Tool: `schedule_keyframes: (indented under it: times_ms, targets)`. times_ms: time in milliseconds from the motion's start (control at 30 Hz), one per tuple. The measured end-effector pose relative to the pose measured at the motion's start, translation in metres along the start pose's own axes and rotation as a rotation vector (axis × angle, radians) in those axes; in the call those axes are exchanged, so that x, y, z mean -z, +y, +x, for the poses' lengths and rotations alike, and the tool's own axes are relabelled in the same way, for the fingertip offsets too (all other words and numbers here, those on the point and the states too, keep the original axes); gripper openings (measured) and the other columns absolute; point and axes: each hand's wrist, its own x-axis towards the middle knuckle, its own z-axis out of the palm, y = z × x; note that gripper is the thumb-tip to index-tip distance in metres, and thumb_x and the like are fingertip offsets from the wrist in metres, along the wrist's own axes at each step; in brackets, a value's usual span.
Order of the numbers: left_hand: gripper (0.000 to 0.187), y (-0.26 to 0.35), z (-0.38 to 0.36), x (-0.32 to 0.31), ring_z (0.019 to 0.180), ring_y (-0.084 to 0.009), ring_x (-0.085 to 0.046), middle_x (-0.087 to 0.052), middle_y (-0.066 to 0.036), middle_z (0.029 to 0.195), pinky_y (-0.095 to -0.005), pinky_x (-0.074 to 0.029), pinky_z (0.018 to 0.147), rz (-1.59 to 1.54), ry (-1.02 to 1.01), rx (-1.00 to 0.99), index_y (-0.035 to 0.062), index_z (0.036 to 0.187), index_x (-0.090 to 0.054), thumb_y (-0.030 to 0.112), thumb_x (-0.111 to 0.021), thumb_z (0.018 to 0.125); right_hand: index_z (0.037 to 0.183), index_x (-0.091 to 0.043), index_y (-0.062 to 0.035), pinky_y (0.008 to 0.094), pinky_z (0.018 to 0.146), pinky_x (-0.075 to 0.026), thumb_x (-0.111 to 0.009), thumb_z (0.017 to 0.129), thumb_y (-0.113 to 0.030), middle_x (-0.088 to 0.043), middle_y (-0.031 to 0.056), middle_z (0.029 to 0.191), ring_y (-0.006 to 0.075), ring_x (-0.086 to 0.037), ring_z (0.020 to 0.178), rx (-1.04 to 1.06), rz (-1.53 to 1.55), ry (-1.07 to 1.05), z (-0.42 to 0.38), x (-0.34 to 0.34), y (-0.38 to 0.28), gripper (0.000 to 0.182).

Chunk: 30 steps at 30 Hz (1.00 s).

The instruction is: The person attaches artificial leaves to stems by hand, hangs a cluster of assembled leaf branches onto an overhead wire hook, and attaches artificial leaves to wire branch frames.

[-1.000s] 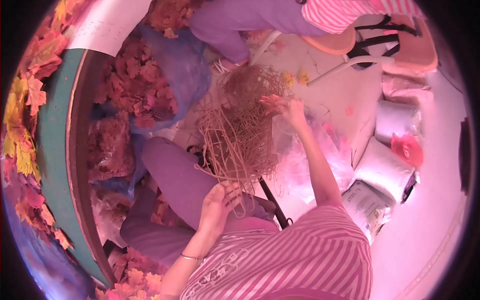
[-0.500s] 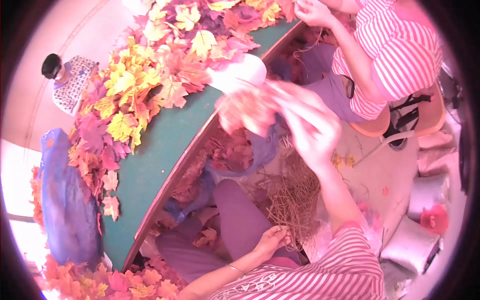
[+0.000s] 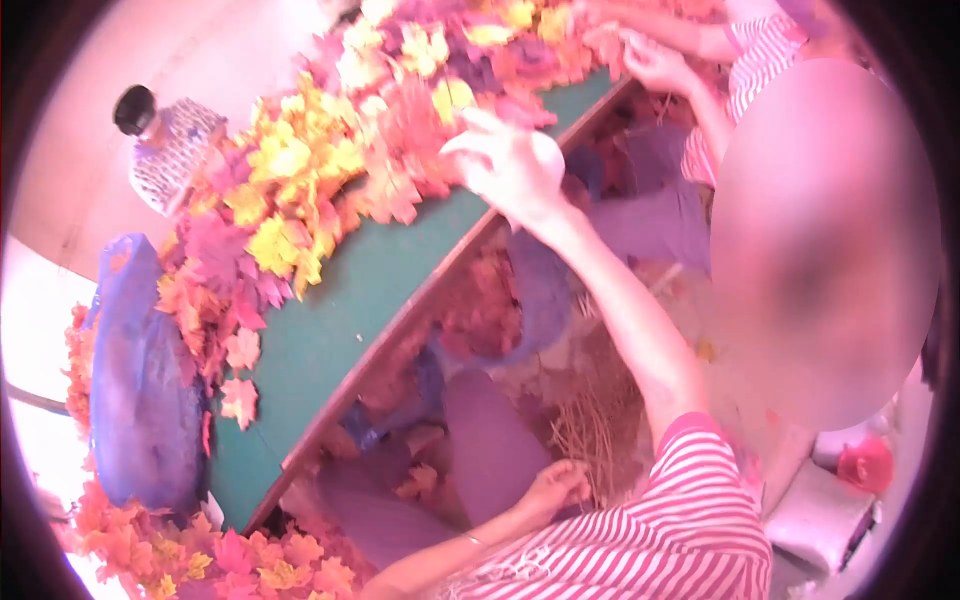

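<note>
My right hand [image 3: 515,175] reaches over the table edge with its fingers stretched apart, and I see nothing held in it. Just behind it shows a rounded white object [image 3: 547,155], partly covered by the hand. Yellow, orange and purple artificial maple leaves [image 3: 290,160] are heaped near those fingertips. Low in the view, my left hand [image 3: 560,487] stays above my lap with its fingers curled in a pinch. Beside it stands a bundle of thin brown stems [image 3: 595,430]; whatever the pinch holds is too small to make out.
A green tabletop [image 3: 345,300] with a raised brown edge runs diagonally. Blue bags [image 3: 145,390] stand at the left and below the table, the lower one holding reddish leaves [image 3: 485,310]. At the upper right, a co-worker's hand [image 3: 655,62] is near the leaves. A silvery package [image 3: 820,515] lies lower right.
My right hand has moved up and left onto the leaf pile; the blurred leaf bunch it carried is gone from it. The co-worker has leaned in. The view has shifted slightly.
</note>
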Motion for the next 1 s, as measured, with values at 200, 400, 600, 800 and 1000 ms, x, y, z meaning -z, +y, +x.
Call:
schedule_keyframes:
  times_ms: [200, 400, 600, 800, 1000]
  targets:
    - [0.014, 0.034, -0.037, -0.015, 0.082, -0.0115, -0.066, -0.065, -0.003, 0.092, -0.0262, -0.056, 0.077, 0.049, 0.09, -0.076, 0.0069, 0.115, -0.056, 0.013, -0.053, 0.103, 0.106, -0.07, -0.0013, 0.0262, 0.071, -0.055, -0.055, 0.098, -0.016, -0.072, 0.0084, 0.097, 0.0111, -0.069, 0.084, -0.887, 0.427, -0.247, -0.179, 0.086, 0.001, 0.022]
    - [0.013, 0.019, -0.048, -0.013, 0.085, -0.0092, -0.066, -0.067, -0.002, 0.091, -0.0242, -0.056, 0.08, 0.172, 0.085, -0.039, 0.0077, 0.113, -0.059, 0.012, -0.053, 0.103, 0.13, -0.055, 0.0085, 0.0439, 0.089, -0.053, -0.044, 0.086, -0.079, -0.067, 0.0223, 0.114, 0.0334, -0.067, 0.101, -1.67, 0.178, -0.602, -0.379, 0.088, -0.018, 0.099]
    - [0.034, 0.014, -0.05, -0.018, 0.095, -0.0155, -0.067, -0.07, -0.009, 0.105, -0.0275, -0.054, 0.086, 0.458, -0.154, 0.055, 0.0003, 0.134, -0.052, 0.011, -0.055, 0.102, 0.119, -0.062, 0.0008, 0.0326, 0.076, -0.054, -0.064, 0.096, -0.033, -0.068, 0.0117, 0.107, 0.019, -0.067, 0.087, -1.812, 0.684, 0.051, -0.416, 0.056, -0.01, 0.041]
    - [0.039, 0.123, -0.081, -0.051, 0.095, -0.018, -0.066, -0.069, -0.012, 0.11, -0.0293, -0.052, 0.082, 1.069, 0.098, -0.362, -0.0042, 0.133, -0.055, 0.014, -0.059, 0.098, 0.112, -0.065, 0.001, 0.0348, 0.066, -0.048, -0.061, 0.093, -0.008, -0.06, 0.0101, 0.084, 0.0274, -0.06, 0.073, -0.858, -0.242, -0.171, -0.328, 0.097, -0.035, 0.021]
    - [0.032, 0.143, -0.033, -0.062, 0.101, -0.0133, -0.061, -0.067, -0.009, 0.108, -0.0281, -0.05, 0.089, 0.605, 0.262, -0.709, -0.0033, 0.128, -0.056, 0.017, -0.051, 0.103, 0.144, -0.038, 0.0052, 0.0417, 0.089, -0.05, -0.067, 0.081, 0.001, -0.048, 0.0205, 0.121, 0.0376, -0.053, 0.108, -0.602, -0.307, -0.339, -0.304, 0.059, -0.133, 0.069]
